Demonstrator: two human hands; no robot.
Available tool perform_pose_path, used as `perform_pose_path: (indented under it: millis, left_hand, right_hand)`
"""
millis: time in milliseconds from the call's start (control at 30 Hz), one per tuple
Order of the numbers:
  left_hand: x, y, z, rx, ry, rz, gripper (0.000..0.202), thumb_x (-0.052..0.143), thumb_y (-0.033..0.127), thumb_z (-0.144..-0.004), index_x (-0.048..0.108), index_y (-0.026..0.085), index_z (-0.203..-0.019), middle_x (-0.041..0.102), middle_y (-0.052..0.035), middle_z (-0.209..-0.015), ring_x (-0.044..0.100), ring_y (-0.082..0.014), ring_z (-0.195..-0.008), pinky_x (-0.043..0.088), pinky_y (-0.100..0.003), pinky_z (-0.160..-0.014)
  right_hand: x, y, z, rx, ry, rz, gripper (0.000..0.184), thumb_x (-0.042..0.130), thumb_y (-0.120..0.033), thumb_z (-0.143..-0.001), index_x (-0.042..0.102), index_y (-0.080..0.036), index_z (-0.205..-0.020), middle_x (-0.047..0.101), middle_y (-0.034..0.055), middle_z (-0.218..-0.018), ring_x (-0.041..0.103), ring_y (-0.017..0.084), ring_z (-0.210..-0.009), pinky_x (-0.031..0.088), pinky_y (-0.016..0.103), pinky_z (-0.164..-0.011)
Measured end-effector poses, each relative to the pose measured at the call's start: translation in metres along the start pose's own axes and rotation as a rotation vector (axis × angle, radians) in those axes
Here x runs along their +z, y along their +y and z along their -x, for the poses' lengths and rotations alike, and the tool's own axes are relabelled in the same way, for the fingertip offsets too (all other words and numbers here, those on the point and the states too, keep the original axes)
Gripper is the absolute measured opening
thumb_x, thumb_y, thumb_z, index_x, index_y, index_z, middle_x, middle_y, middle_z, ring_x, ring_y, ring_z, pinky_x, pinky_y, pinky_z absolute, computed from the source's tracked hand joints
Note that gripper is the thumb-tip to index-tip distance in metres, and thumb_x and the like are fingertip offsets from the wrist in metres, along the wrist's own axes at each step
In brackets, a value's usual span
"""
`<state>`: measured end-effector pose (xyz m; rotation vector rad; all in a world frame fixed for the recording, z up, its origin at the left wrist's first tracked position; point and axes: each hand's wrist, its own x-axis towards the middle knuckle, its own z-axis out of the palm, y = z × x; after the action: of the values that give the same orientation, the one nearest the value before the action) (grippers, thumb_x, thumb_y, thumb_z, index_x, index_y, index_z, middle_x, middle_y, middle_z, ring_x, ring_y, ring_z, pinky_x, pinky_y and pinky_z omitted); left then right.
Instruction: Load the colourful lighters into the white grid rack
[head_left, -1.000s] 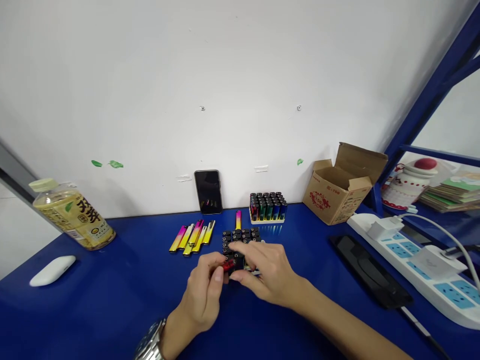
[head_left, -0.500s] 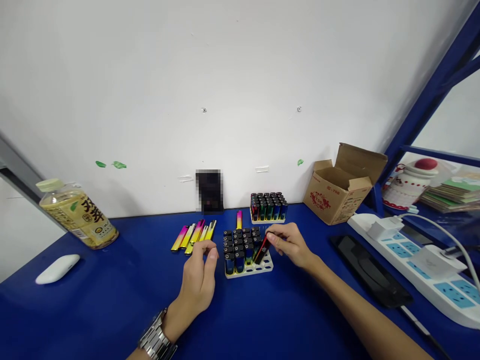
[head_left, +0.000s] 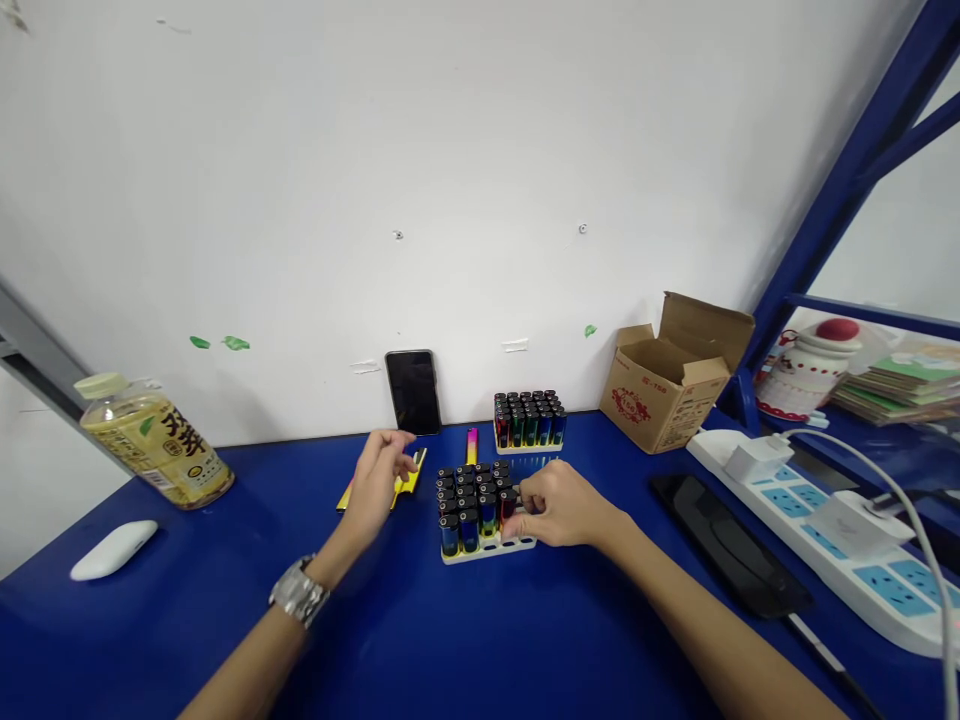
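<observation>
Well, looking down from the head-worn camera, the right hand (head_left: 562, 508) sits low against the right end of a white lattice tray (head_left: 487, 552), its fingers (head_left: 525, 503) curled in tight on the end lighters, though I can't tell whether one is actually pinched. Black-capped lighters (head_left: 465, 495) fill most of the tray, upright and packed close, so a knock from those knuckles could tip the outer row, and one pushed in crooked could jam or lever its neighbours. The left hand (head_left: 382, 475), fingers loosely parted and holding nothing I can see, hangs over loose yellow lighters (head_left: 411, 477), mostly hidden beneath it, and a careless grab might scatter them across the blue desk (head_left: 315, 660). A lone pink-and-yellow lighter (head_left: 472, 447) stands just behind the tray, easily toppled by a stray wrist, and a second packed tray (head_left: 529, 425) sits at the desk's back edge, where a hard shove could send lighters against the wall or off the desk
</observation>
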<state>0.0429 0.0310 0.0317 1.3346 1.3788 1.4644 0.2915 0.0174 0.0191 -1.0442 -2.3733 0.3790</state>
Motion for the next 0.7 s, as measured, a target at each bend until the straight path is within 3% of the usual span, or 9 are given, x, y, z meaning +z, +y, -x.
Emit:
perform_pose_path:
  millis: [67, 167, 300, 367, 433, 567, 700]
  left_hand:
    - [0.002, 0.009, -0.026, -0.046, -0.025, 0.092, 0.022, 0.053, 0.040, -0.073, 0.047, 0.019, -0.078, 0.062, -0.0016, -0.086, 0.055, -0.0095, -0.048, 0.042, -0.025, -0.049]
    - [0.005, 0.024, -0.060, -0.066, -0.018, 0.015, 0.018, 0.050, 0.034, -0.072, 0.048, 0.018, -0.079, 0.063, -0.0061, -0.090, 0.057, -0.0110, -0.043, 0.043, -0.027, -0.045]
    - [0.003, 0.036, -0.083, 0.010, 0.059, -0.078, 0.019, 0.042, 0.032, -0.075, 0.046, 0.018, -0.087, 0.062, -0.0080, -0.100, 0.057, -0.0093, -0.043, 0.049, -0.030, -0.050]
    - [0.000, 0.036, -0.084, 0.055, 0.086, -0.182, 0.020, 0.034, 0.033, -0.078, 0.045, 0.019, -0.089, 0.061, -0.0082, -0.104, 0.058, -0.0096, -0.046, 0.050, -0.030, -0.053]
    - [-0.002, 0.032, -0.078, 0.075, 0.062, -0.349, 0.021, 0.031, 0.032, -0.080, 0.046, 0.019, -0.085, 0.063, -0.0077, -0.097, 0.060, -0.0129, -0.051, 0.049, -0.031, -0.054]
    - [-0.001, 0.014, -0.055, 0.072, -0.123, -0.778, 0.016, 0.049, 0.033, -0.073, 0.048, 0.020, -0.063, 0.063, -0.0082, -0.068, 0.065, -0.0268, -0.070, 0.048, -0.037, -0.065]
    - [0.009, 0.000, -0.031, 0.070, -0.303, -1.077, 0.010, 0.054, 0.023, -0.071, 0.050, 0.018, -0.062, 0.066, -0.0177, -0.078, 0.066, -0.0343, -0.082, 0.046, -0.043, -0.073]
  right_hand:
    - [0.002, 0.006, 0.000, 0.046, 0.010, -0.093, 0.056, 0.054, -0.058, -0.082, 0.046, -0.017, -0.046, 0.040, -0.0029, -0.042, 0.032, 0.008, -0.041, 0.019, 0.024, -0.046]
    - [0.002, 0.012, 0.000, 0.126, -0.010, -0.194, 0.050, 0.055, -0.053, -0.083, 0.050, -0.016, -0.049, 0.045, -0.0021, -0.044, 0.038, 0.008, -0.044, 0.023, 0.023, -0.046]
    - [0.006, 0.018, 0.000, 0.196, -0.013, -0.292, 0.048, 0.061, -0.054, -0.076, 0.049, -0.016, -0.049, 0.043, -0.0034, -0.044, 0.038, 0.008, -0.044, 0.024, 0.022, -0.046]
    - [0.010, 0.022, 0.000, 0.176, 0.014, -0.351, 0.052, 0.055, -0.059, -0.078, 0.048, -0.017, -0.049, 0.039, -0.0040, -0.043, 0.035, 0.008, -0.044, 0.024, 0.023, -0.045]
    - [0.013, 0.026, 0.000, 0.135, 0.053, -0.420, 0.057, 0.044, -0.063, -0.083, 0.048, -0.017, -0.049, 0.038, -0.0039, -0.042, 0.033, 0.008, -0.042, 0.024, 0.023, -0.045]
    - [0.017, 0.031, 0.000, 0.124, 0.113, -0.538, 0.065, 0.028, -0.064, -0.090, 0.053, -0.016, -0.054, 0.042, -0.0024, -0.042, 0.039, 0.010, -0.040, 0.029, 0.023, -0.044]
    - [0.016, 0.028, 0.000, 0.133, 0.115, -0.494, 0.065, 0.028, -0.063, -0.091, 0.054, -0.016, -0.053, 0.042, -0.0019, -0.041, 0.040, 0.010, -0.040, 0.030, 0.023, -0.045]
